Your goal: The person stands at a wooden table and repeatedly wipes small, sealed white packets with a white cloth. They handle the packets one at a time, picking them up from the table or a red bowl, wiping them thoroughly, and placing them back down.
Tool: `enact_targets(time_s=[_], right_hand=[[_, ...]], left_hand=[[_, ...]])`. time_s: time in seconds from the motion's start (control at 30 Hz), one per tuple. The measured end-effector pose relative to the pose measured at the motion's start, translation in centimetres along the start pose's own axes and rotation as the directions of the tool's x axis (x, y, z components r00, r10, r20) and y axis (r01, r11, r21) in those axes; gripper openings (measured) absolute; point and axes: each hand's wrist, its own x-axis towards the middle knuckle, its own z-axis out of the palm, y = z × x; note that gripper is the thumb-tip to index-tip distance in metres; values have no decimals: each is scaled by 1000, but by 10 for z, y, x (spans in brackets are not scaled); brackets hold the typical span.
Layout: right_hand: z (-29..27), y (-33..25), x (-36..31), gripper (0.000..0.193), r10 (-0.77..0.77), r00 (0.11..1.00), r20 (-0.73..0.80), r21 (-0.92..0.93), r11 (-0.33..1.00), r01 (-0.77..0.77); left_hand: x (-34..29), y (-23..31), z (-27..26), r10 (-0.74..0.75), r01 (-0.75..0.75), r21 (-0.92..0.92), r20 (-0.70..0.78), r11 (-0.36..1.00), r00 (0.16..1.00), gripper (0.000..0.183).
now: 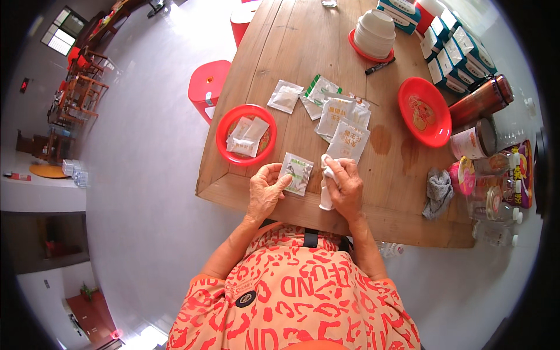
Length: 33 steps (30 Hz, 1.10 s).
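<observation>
Between thumb and fingers, my left hand [266, 191] grips the edge of a small white sachet [297, 174] with green print, close to the table's near edge. My right hand [348, 186] is closed around a crumpled white tissue [326, 197], just right of that sachet. Beyond my hands lie several flat white packets with gold print, the nearest packet [349, 140] almost touching the tissue. A green-edged packet [318, 96] and a plain white sachet [285, 97] rest farther off. At the left, a red plastic dish [221, 135] contains a few white sachets [247, 135].
On the right are a red oval plate [424, 111], a copper-coloured flask [483, 100], a grey cloth [438, 193] and several jars and bottles. Stacked white bowls [374, 35], a black marker [380, 66] and tissue packs [461, 55] stand farther back. A red stool [209, 81] adjoins the table's left side.
</observation>
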Motion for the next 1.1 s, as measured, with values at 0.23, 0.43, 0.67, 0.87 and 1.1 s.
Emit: enact_targets(time_s=[0.23, 0.43, 0.67, 0.87, 1.1], right_hand=[[27, -27, -17, 36, -252, 937, 242, -109, 952, 285], [33, -34, -2, 34, -62, 970, 236, -191, 976, 109], [46, -29, 3, 35, 35, 997, 67, -267, 964, -16], [34, -35, -3, 30, -174, 931, 320, -193, 950, 244], [51, -35, 16, 28, -60, 983, 173, -333, 936, 116]], left_hand=[[-13, -2, -3, 30, -15, 209, -68, 978, 997, 31], [2, -16, -16, 9, -13, 155, 29, 988, 1000, 33], [2, -1, -15, -95, 94, 55, 20, 994, 995, 29], [6, -4, -16, -62, 61, 26, 49, 998, 997, 26], [12, -3, -21, -92, 83, 73, 131, 994, 987, 23]])
